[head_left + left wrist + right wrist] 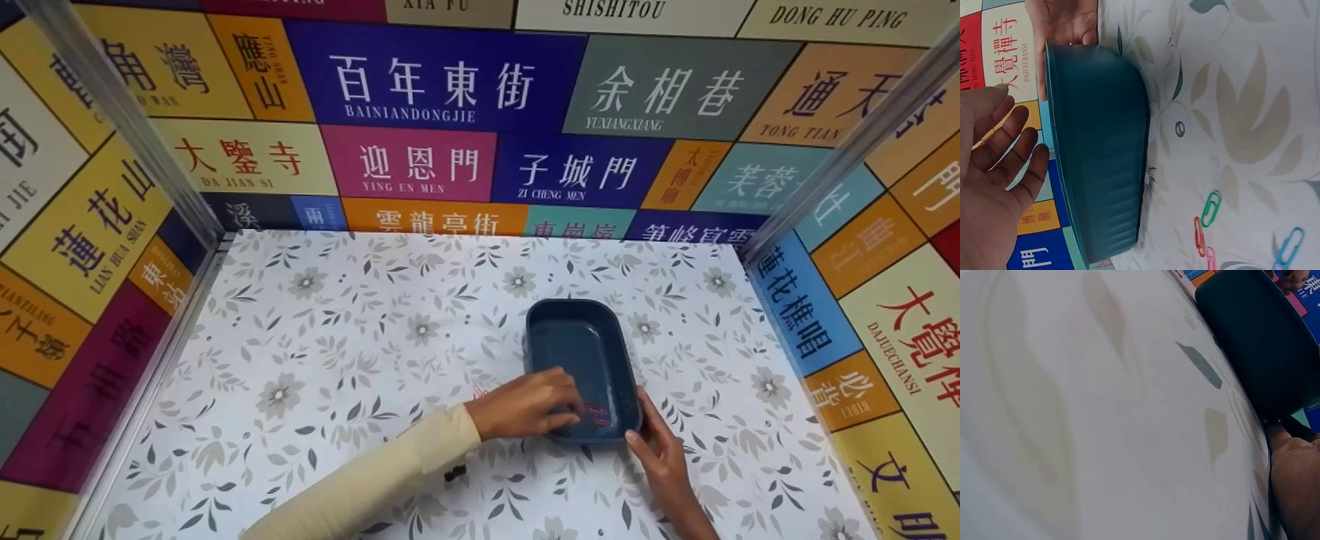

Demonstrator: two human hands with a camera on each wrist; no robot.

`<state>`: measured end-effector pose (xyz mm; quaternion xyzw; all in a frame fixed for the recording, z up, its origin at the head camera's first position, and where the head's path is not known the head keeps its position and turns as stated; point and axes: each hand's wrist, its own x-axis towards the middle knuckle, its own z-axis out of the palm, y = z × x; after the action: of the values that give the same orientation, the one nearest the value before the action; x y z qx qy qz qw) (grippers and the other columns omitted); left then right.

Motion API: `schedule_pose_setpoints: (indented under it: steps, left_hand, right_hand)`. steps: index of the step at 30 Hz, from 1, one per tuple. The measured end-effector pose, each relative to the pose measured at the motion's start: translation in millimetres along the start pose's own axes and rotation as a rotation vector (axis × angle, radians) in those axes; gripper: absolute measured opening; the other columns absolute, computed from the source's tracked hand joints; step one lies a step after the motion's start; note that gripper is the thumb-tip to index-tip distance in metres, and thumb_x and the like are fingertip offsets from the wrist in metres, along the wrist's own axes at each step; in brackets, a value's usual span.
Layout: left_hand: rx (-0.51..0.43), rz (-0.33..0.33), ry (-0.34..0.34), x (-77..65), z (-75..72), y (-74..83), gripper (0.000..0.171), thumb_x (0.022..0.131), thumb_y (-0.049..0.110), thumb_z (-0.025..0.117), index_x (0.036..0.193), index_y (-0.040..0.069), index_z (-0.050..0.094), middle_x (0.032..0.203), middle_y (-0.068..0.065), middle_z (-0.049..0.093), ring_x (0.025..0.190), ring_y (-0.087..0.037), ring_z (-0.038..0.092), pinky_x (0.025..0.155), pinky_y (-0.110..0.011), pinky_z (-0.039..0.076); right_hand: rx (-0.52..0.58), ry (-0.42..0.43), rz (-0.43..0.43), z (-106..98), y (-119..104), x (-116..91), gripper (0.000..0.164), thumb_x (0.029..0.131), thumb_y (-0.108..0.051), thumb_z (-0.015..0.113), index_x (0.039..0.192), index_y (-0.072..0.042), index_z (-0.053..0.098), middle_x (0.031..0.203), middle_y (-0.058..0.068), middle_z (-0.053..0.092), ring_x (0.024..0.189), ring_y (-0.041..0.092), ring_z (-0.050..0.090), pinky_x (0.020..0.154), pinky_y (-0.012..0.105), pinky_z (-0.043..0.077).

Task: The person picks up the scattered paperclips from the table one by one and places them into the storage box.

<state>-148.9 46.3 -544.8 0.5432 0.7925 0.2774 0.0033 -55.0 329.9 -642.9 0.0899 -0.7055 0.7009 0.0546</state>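
A dark blue rectangular tray [577,330] with a deep wall stands on the patterned tabletop. My left hand [529,405] hangs over its near left rim. In the left wrist view the left hand's fingers [1030,180] are loosely bent, with nothing seen between them. My right hand [660,450] grips the tray's near right corner, thumb at the rim and fingers along the outer side. Several coloured paper clips [598,420] lie in the near end of the tray. Outside it, on the tabletop, are a green paper clip [1211,208], a red one [1199,236] and a blue one [1289,247].
A pink paper clip [1211,260] lies beside the red one. White floral covering [337,352] spreads over the tabletop. Colourful panels with printed characters [435,75] wall in the back and both sides, with metal posts [127,112] at the corners.
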Motion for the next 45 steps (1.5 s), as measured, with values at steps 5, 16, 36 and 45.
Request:
schedule_pose_setpoints:
  steps: [5,16,36,45]
  left_hand:
    - [-0.011,-0.028,0.031,-10.2,1.8,0.5,0.014,0.106,0.021,0.076,0.114,0.010,0.082,0.110,-0.002,0.074,0.111,-0.017,0.065,0.111,-0.022,0.047]
    - [-0.098,-0.091,0.105,-34.6,3.1,-5.2,0.013,0.105,0.016,0.078,0.112,0.007,0.081,0.110,-0.005,0.073,0.108,-0.018,0.065,0.098,-0.023,0.053]
    - [-0.192,-0.202,0.170,-69.1,10.4,-20.1,0.012,0.108,0.016,0.074,0.113,0.008,0.082,0.113,-0.003,0.076,0.109,-0.018,0.068,0.100,-0.028,0.054]
    - [-0.229,-0.214,0.276,-89.2,10.4,-30.4,0.012,0.107,0.012,0.074,0.110,0.002,0.079,0.109,-0.008,0.076,0.102,-0.023,0.067,0.092,-0.031,0.057]
  right_hand:
    - [-0.017,0.001,0.017,-0.9,-0.4,-0.3,0.069,0.110,0.009,0.054,0.172,0.004,0.024,0.177,0.035,0.012,0.166,0.016,0.025,0.123,0.016,0.031]
    - [-0.039,0.020,0.020,-1.7,0.0,-1.5,0.069,0.108,0.009,0.056,0.171,0.005,0.026,0.177,0.030,0.018,0.164,0.013,0.028,0.123,0.015,0.031]
    - [0.001,0.002,-0.054,-1.8,4.7,-1.7,0.069,0.107,0.014,0.053,0.170,0.004,0.029,0.179,0.011,0.030,0.163,0.011,0.030,0.124,0.017,0.030]
    - [-0.010,0.014,-0.040,-1.9,2.7,0.0,0.069,0.106,0.015,0.054,0.168,0.011,0.025,0.178,0.018,0.027,0.158,0.001,0.035,0.123,0.015,0.031]
